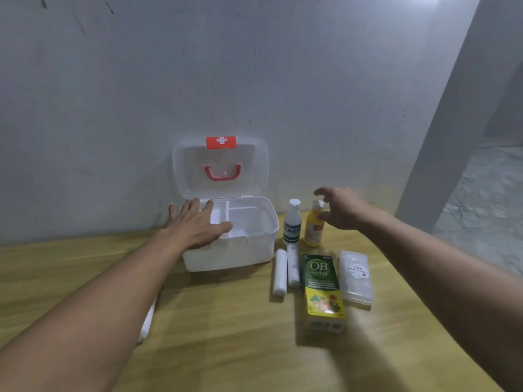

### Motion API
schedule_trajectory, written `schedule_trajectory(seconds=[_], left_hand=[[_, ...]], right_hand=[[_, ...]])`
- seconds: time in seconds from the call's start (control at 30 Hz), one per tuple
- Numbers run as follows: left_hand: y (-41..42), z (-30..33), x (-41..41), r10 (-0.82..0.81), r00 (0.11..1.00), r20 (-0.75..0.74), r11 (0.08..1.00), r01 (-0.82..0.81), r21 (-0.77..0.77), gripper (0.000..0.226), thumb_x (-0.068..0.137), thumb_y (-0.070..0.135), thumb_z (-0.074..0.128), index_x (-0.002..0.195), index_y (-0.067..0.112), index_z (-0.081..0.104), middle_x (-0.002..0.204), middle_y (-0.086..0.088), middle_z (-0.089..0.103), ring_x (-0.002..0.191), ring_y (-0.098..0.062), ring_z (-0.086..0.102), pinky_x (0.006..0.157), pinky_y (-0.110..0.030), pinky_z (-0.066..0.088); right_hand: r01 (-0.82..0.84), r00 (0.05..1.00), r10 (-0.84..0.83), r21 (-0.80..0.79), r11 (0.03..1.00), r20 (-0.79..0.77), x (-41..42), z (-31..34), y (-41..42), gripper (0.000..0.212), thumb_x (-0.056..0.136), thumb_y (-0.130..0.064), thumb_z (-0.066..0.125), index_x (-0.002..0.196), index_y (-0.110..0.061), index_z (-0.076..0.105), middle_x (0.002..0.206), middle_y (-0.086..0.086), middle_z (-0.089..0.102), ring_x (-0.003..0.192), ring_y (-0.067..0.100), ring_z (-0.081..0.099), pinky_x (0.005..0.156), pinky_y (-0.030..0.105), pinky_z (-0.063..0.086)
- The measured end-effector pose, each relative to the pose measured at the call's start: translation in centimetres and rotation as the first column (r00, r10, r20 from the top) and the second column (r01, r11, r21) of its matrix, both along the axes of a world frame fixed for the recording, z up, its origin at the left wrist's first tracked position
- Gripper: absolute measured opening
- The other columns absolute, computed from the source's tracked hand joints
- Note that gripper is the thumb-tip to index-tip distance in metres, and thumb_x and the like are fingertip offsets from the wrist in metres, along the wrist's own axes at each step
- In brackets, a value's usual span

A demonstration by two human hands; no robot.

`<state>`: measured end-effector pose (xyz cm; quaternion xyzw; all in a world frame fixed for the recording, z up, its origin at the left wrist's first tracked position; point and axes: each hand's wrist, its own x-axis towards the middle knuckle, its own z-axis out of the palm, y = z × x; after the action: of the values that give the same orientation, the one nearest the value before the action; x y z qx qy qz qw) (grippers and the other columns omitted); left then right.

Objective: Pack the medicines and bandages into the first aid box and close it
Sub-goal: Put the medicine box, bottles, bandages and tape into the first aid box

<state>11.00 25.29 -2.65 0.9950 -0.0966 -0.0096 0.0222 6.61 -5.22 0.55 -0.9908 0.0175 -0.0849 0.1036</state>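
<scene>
The white first aid box (249,251) stands open on the wooden table, its clear lid (256,165) with a red handle leaning back against the wall. My left hand (195,224) lies flat on the box's left rim, fingers spread, holding nothing. My right hand (341,207) hovers open just right of the yellow bottle (312,230), fingers curled toward its cap without gripping it. Beside the yellow bottle stands a white bottle (293,222). In front lie two bandage rolls (285,270), a green OB herbal carton (322,287) and a clear plastic case (356,275).
The grey wall rises right behind the box. Another white roll (147,321) lies partly hidden under my left forearm. The table's curved edge (418,290) runs along the right, with a white pillar (441,131) and floor beyond it.
</scene>
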Motion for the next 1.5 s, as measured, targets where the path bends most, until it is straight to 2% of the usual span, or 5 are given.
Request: schedule_trajectory(seconds=[0.27,0.43,0.63,1.1,1.5], left_hand=[[-0.2,-1.6,1.1,-0.045,0.999,-0.024,0.999,0.044,-0.029,0.073,0.09,0.067,0.018,0.152,0.035,0.0,0.162,-0.002,-0.016,0.149,-0.018,-0.016,0.118,-0.053,-0.009],[-0.2,-1.3,0.7,-0.049,0.998,-0.041,0.999,0.048,-0.015,0.064,0.091,0.064,0.016,0.149,0.045,0.001,0.162,-0.002,-0.016,0.149,-0.018,-0.017,0.118,-0.054,-0.008],[-0.3,-1.1,0.5,-0.056,0.998,-0.039,0.998,0.055,-0.023,0.061,0.091,0.063,0.018,0.148,0.049,-0.001,0.162,-0.004,-0.014,0.149,-0.02,-0.014,0.118,-0.055,-0.007],[-0.3,-1.8,0.9,-0.054,0.998,0.037,0.998,0.055,-0.036,0.066,0.096,0.057,0.012,0.153,0.026,-0.001,0.163,-0.004,-0.01,0.15,-0.02,-0.011,0.118,-0.051,-0.009],[-0.1,-1.7,0.9,-0.064,0.998,0.028,0.995,0.066,-0.077,0.063,0.097,0.055,0.013,0.153,0.028,-0.003,0.163,-0.003,-0.011,0.15,-0.019,-0.012,0.119,-0.05,-0.008]], right_hand=[[0.165,0.929,-0.126,0.085,0.983,-0.348,-5.2,0.7,2.2,0.03,0.079,-0.037,0.075,0.082,-0.012,0.058,0.075,0.007,0.065,0.061,0.021,0.066,0.05,0.031,0.057],[0.208,0.812,-0.108,0.111,0.972,-0.574,-6.2,-1.2,4.5,0.073,0.066,-0.051,0.08,0.116,-0.005,0.054,0.092,0.015,0.069,0.062,0.027,0.071,0.044,0.03,0.056],[0.275,0.762,-0.149,0.107,0.955,-0.631,-6.0,0.0,5.3,0.059,0.071,-0.035,0.08,0.114,-0.005,0.055,0.091,0.016,0.066,0.067,0.03,0.069,0.046,0.032,0.057],[-0.05,0.995,0.091,0.555,0.83,-0.046,-1.0,10.1,9.9,0.062,0.068,-0.016,0.079,0.118,-0.013,0.043,0.104,0.011,0.056,0.091,0.029,0.062,0.067,0.04,0.061],[-0.172,0.973,0.178,0.053,0.984,-0.148,2.9,3.3,10.7,0.071,0.059,-0.021,0.086,0.118,-0.019,0.047,0.107,0.004,0.057,0.093,0.021,0.053,0.07,0.028,0.049]])
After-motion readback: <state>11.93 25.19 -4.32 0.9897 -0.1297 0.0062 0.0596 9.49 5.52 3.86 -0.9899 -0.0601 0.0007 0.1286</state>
